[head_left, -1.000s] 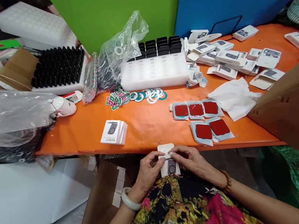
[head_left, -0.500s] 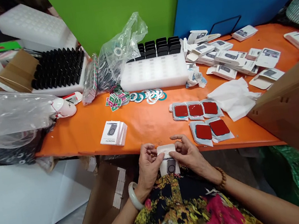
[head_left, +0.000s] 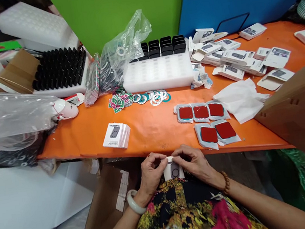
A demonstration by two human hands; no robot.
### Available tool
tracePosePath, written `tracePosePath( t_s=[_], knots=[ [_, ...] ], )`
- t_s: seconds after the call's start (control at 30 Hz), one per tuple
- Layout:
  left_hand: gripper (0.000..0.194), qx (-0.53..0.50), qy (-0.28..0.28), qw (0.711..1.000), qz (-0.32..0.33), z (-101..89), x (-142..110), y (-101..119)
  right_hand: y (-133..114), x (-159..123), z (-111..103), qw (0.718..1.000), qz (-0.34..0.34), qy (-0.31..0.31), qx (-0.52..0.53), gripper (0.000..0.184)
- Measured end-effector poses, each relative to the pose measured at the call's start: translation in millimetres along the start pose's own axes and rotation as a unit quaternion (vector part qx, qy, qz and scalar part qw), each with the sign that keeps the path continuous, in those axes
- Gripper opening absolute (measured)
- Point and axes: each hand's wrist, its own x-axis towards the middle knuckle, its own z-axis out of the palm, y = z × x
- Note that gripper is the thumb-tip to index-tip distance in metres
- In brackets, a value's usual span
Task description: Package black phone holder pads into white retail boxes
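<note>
A small white cardboard box (head_left: 173, 171) with a dark ring device printed on its front rests upright against my body, just below the table edge. My left hand (head_left: 153, 172) pinches its top left corner between thumb and fingers. On the top right corner, my right hand (head_left: 194, 161) does the same, and both thumbs meet the folded-down top flap. The inside of the box is hidden. Beyond my left hand, a stack of closed white boxes (head_left: 113, 135) marked MAGNETIC lies on the orange table (head_left: 149, 130).
Red square pads (head_left: 208, 134) in clear wrapping lie at right, beside a white tissue (head_left: 241, 97). Several white boxes (head_left: 234, 57) are heaped behind. A white foam tray (head_left: 158, 75) holds black pieces. A large carton (head_left: 301, 115) stands at the right edge; another open carton (head_left: 98, 210) sits below left.
The box's top flap stood up before and is now folded down. Both hands have closed in over the top edge, fingers curled lower.
</note>
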Motion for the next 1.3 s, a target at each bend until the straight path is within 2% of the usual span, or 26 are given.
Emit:
tracePosePath(
  t_s=[0.17,0.27,0.37,0.63,0.77,0.83,0.93,1.03,1.1,1.17,1.23,1.3],
  knots=[
    [0.019,-0.031,0.013,0.997,-0.075,1.7,8,9,-2,11,4,0.985,0.138,-0.018,0.103,0.024],
    [0.02,-0.03,-0.003,0.994,-0.101,-0.5,10,10,-1,12,6,0.974,0.176,-0.03,0.14,0.025],
    [0.022,-0.028,-0.027,0.993,-0.109,-2.8,7,7,2,8,4,0.973,0.186,-0.037,0.131,0.029],
    [0.029,-0.067,-0.053,0.987,-0.139,-1.0,-1,-7,12,-7,-5,0.98,0.152,-0.089,0.097,0.032],
    [0.027,-0.052,-0.071,0.988,-0.13,2.6,-4,-5,10,-9,-3,0.972,0.18,-0.069,0.138,0.032],
    [0.03,-0.017,-0.075,0.992,-0.105,5.6,-7,0,8,-5,0,0.968,0.187,-0.026,0.165,0.032],
    [0.053,0.126,-0.034,0.991,-0.01,10.4,-10,10,2,9,7,0.96,0.177,0.05,0.213,0.035],
    [0.073,0.272,0.024,0.959,0.08,11.2,-6,19,-11,29,17,0.958,0.126,0.078,0.244,0.034],
    [0.072,0.331,0.067,0.933,0.123,5.8,2,26,-23,41,22,0.964,0.083,0.052,0.246,0.032],
    [0.061,0.367,0.11,0.908,0.169,-7.0,14,35,-32,49,22,0.976,0.043,0.009,0.214,0.033],
    [0.056,0.396,0.139,0.884,0.206,-27.6,27,47,-36,56,14,0.99,0.007,-0.012,0.142,0.039],
    [0.059,0.422,0.184,0.866,0.194,-54.0,40,57,-33,62,-4,0.998,-0.031,0.016,0.05,0.041]
  ],
)
